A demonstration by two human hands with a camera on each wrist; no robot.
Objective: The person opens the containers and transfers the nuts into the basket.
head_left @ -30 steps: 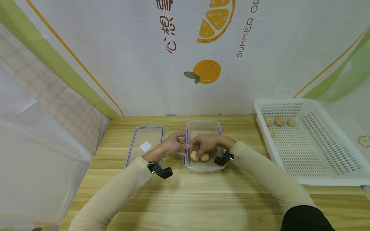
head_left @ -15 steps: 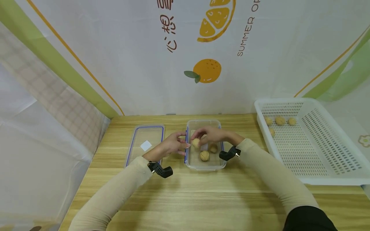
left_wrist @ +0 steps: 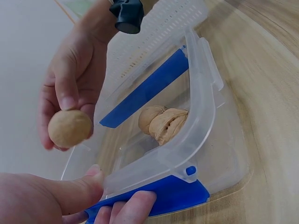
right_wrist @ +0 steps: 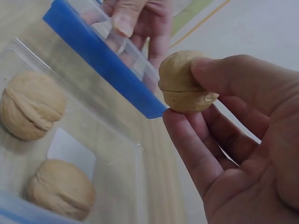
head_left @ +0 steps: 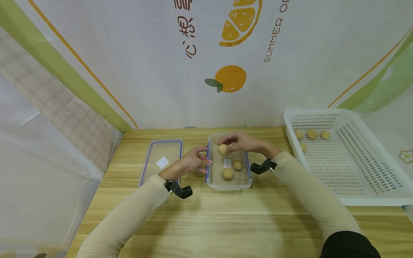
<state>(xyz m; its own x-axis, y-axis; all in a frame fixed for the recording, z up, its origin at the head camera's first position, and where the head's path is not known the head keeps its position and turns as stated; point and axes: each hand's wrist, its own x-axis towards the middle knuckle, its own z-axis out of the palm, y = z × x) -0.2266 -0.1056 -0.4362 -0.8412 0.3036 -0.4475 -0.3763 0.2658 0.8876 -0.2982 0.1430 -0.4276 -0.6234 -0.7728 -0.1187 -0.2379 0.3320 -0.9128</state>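
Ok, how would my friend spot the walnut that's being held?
On the wooden table, find the clear box between the flat lid and the white basket. Above it, the right hand pinches a walnut. That's the one: the other walnuts lie in the box or basket.

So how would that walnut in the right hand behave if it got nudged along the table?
The walnut would probably roll, being nearly round, though the seam around it might make it wobble. It's likely stiff, too: no dent shows where the right hand pinches it.
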